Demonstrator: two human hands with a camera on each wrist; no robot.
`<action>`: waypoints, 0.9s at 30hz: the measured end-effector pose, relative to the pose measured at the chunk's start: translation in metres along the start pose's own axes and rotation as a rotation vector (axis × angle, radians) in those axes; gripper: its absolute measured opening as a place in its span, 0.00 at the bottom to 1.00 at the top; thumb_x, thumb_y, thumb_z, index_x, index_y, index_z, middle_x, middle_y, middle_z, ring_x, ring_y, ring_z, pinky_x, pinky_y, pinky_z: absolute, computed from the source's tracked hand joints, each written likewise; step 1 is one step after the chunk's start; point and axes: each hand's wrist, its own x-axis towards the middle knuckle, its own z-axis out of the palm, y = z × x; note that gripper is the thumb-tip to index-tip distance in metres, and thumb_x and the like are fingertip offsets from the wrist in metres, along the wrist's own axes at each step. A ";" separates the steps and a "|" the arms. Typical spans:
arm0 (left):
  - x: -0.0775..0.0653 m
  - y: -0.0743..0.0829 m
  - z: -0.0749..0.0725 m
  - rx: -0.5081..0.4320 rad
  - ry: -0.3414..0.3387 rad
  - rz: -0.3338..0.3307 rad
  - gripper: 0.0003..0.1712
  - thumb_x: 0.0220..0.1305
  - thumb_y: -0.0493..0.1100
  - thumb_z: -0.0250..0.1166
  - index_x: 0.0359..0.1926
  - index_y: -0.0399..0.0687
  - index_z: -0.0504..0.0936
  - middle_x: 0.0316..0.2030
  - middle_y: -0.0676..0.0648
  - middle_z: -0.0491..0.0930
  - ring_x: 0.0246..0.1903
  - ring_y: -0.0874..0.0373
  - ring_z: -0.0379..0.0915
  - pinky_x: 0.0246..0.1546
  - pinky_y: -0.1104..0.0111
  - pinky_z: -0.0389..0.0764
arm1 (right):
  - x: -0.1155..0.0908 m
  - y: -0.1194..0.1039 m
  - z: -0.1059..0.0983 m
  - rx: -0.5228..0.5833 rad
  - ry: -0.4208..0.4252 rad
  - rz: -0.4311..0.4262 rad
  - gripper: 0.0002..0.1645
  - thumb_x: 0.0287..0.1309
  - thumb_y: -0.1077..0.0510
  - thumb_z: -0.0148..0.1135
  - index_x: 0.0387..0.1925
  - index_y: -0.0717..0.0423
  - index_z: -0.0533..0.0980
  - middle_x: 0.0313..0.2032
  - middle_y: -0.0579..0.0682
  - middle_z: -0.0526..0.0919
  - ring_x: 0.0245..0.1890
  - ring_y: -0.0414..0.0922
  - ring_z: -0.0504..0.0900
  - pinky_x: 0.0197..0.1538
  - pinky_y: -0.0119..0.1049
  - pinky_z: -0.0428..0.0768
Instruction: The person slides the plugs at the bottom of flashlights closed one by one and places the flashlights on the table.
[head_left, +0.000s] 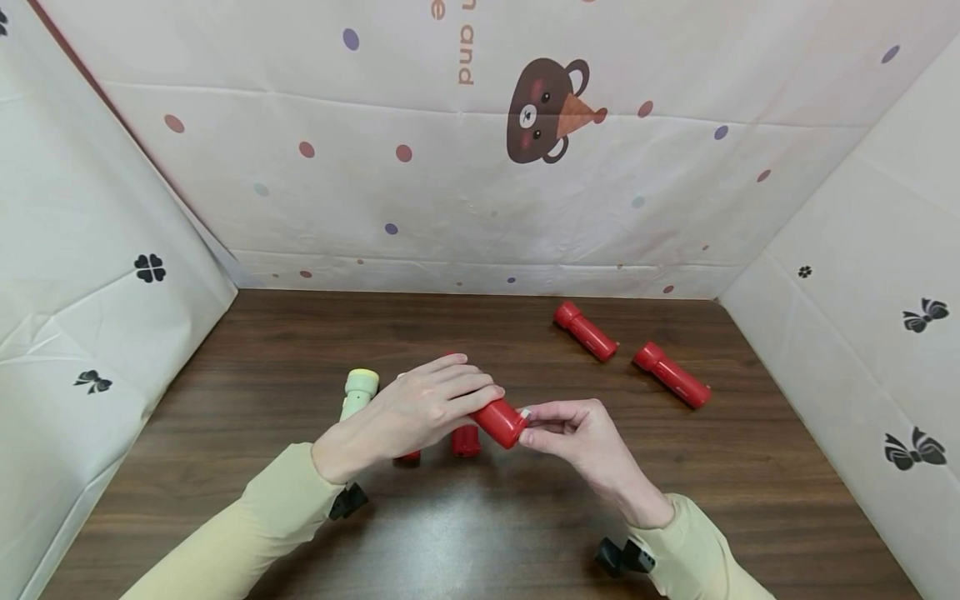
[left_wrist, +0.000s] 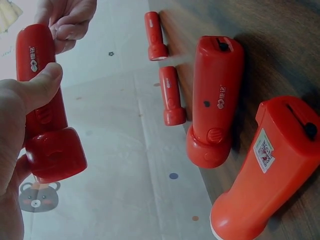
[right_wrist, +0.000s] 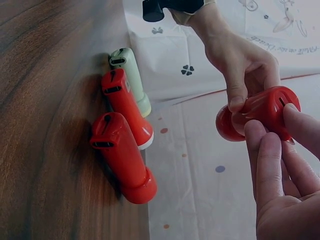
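My left hand grips a red flashlight by its body, thumb along its side in the left wrist view. Its wider head points away from my right hand. At the tail end, my right hand pinches with thumb and index finger by a small whitish piece. In the right wrist view, the thumb presses beside a dark slot in the held flashlight's tail. Partly hidden under my left hand lie a plain red flashlight and a red flashlight with a white rim.
A pale green flashlight lies left of my left hand. Two more red flashlights lie slanted at the back right of the brown wooden table. White printed sheets enclose the back and sides.
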 end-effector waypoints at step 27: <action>0.004 0.000 -0.004 0.032 0.004 0.009 0.26 0.57 0.36 0.79 0.58 0.51 0.84 0.51 0.55 0.88 0.51 0.60 0.84 0.66 0.63 0.82 | 0.002 -0.002 0.002 0.026 -0.019 -0.005 0.25 0.61 0.65 0.74 0.54 0.79 0.80 0.42 0.33 0.92 0.42 0.34 0.90 0.47 0.30 0.88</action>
